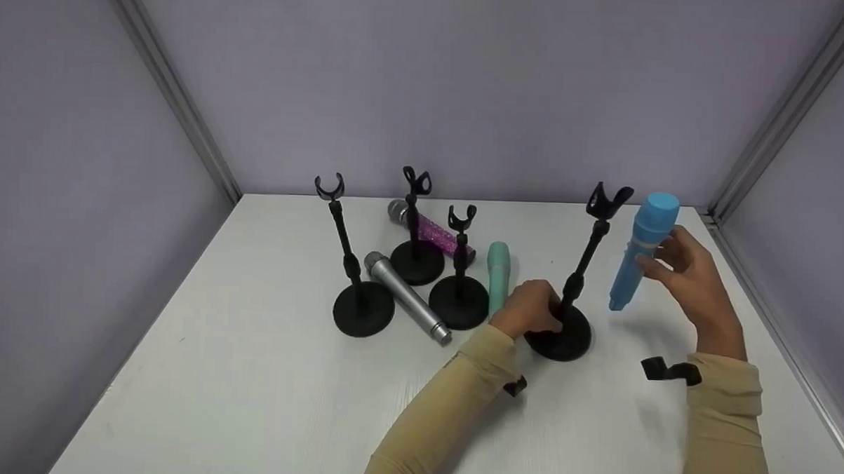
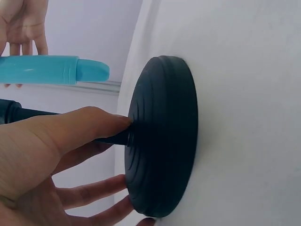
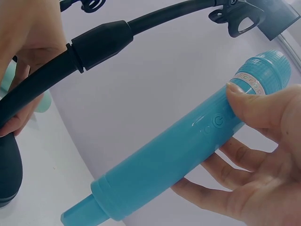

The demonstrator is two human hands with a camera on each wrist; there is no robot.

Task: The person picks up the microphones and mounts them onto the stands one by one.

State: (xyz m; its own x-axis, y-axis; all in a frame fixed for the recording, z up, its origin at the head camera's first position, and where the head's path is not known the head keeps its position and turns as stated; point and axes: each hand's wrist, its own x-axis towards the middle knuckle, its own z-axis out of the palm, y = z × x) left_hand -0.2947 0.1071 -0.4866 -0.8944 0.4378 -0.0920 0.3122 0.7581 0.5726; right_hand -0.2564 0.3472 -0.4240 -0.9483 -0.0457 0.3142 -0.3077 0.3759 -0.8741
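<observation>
My right hand (image 1: 694,281) holds a blue microphone (image 1: 635,258) upright with a slight tilt, above the table. In the right wrist view, the thumb presses near the white ring below the microphone's head (image 3: 263,70) and the fingers lie behind its body. My left hand (image 1: 530,309) grips a black microphone stand (image 1: 578,277) low on its pole. In the left wrist view, the thumb (image 2: 101,123) lies along the pole's foot, with fingertips at the round base (image 2: 162,141). The stand's forked clip (image 1: 608,201) holds nothing and is beside the blue microphone.
Left of my left hand lie a mint-green microphone (image 1: 498,271), a silver microphone (image 1: 409,300) and a glittery pink microphone (image 1: 437,236). Among them stand three more black stands: a left one (image 1: 363,311), a back one (image 1: 417,263) and a short one (image 1: 460,301). Walls enclose the white table (image 1: 248,399).
</observation>
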